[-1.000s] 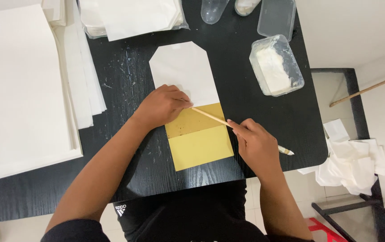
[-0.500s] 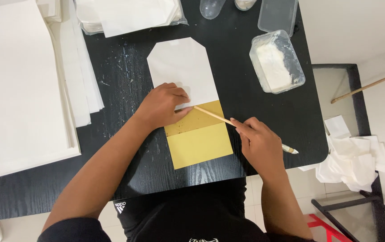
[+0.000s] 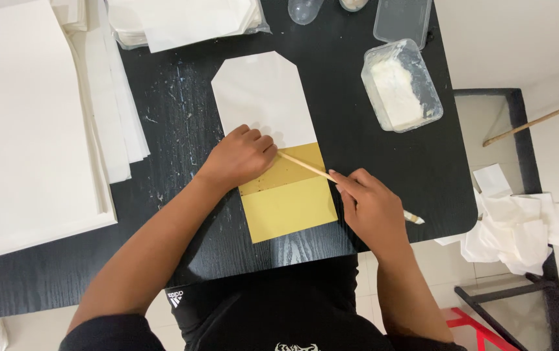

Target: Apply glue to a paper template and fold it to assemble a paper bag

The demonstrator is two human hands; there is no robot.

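Black table [image 3: 162,273]: white/yellow envelope [image 3: 273,143], paper stacks [image 3: 26,130], plastic tub w/ paste [image 3: 402,86].

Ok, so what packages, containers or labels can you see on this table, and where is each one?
Clear plastic tub, right of the sheet: rectangular, white paste inside.
Empty clear tub, top edge: rectangular.
Clear bag of white paper, top left: flat.
White and yellow sheet, centre, under the left hand; right hand holds a stick.
No labels or screens.

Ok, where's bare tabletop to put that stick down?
Bare table shows between the white paper stack and the white sheet, and right of the yellow sheet, below the paste tub. The far edge is crowded.
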